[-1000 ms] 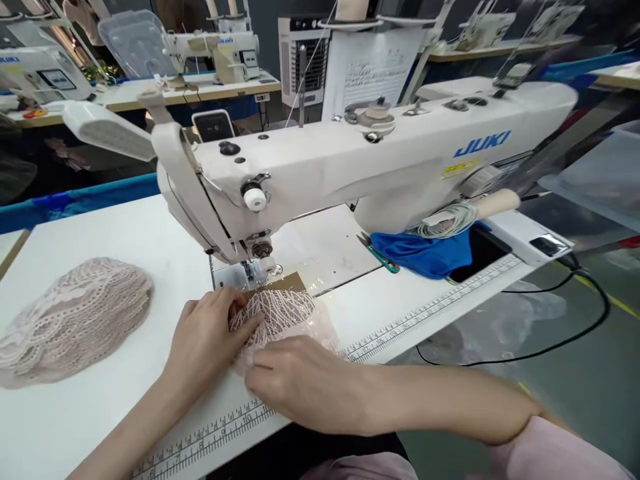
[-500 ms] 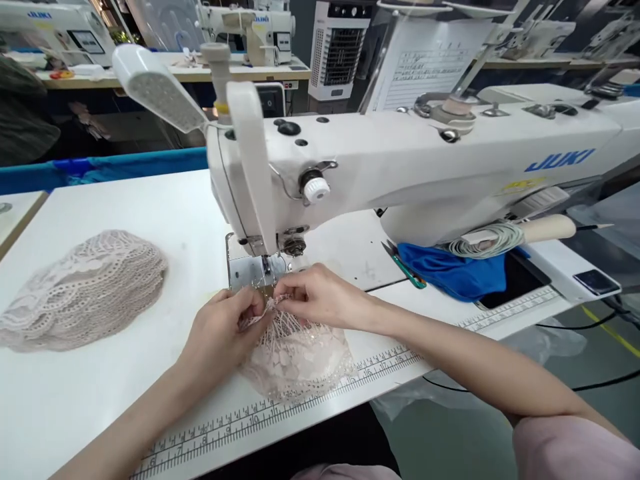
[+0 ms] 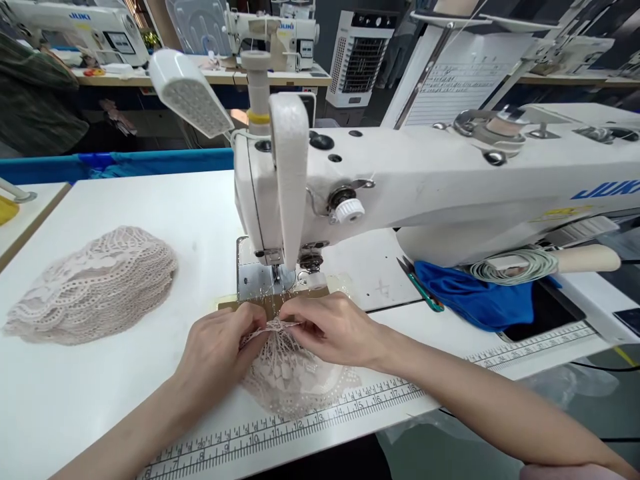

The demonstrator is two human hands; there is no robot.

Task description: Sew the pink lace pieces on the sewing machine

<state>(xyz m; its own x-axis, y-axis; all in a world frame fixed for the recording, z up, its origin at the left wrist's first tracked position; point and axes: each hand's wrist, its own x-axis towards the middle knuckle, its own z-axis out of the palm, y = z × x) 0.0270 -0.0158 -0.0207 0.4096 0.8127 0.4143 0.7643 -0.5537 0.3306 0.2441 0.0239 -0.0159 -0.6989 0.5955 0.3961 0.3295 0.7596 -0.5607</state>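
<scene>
A pale pink lace piece [image 3: 295, 380] lies gathered in front of the sewing machine [image 3: 425, 167], its lower part spread over the table's printed ruler [image 3: 360, 410]. My left hand [image 3: 225, 343] pinches the gathered top edge from the left. On the other side my right hand [image 3: 330, 330] grips the same edge between thumb and fingers. Both sets of fingertips sit just short of the presser foot [image 3: 276, 275], apart from it. Threads run from the needle area down toward the lace. Part of the edge is hidden inside my fingers.
To the left lies a stack of similar lace pieces [image 3: 95, 287]. Green-handled scissors [image 3: 425, 290], a blue cloth [image 3: 475, 293] and a coiled tape measure [image 3: 515, 267] rest under the machine arm at right. A person's sleeve [image 3: 35, 93] shows at the far left, behind the blue trough.
My hands have drawn the lace edge slightly toward me, away from the presser foot, and straightened it between them. The head view has shifted left, so the machine appears farther right.
</scene>
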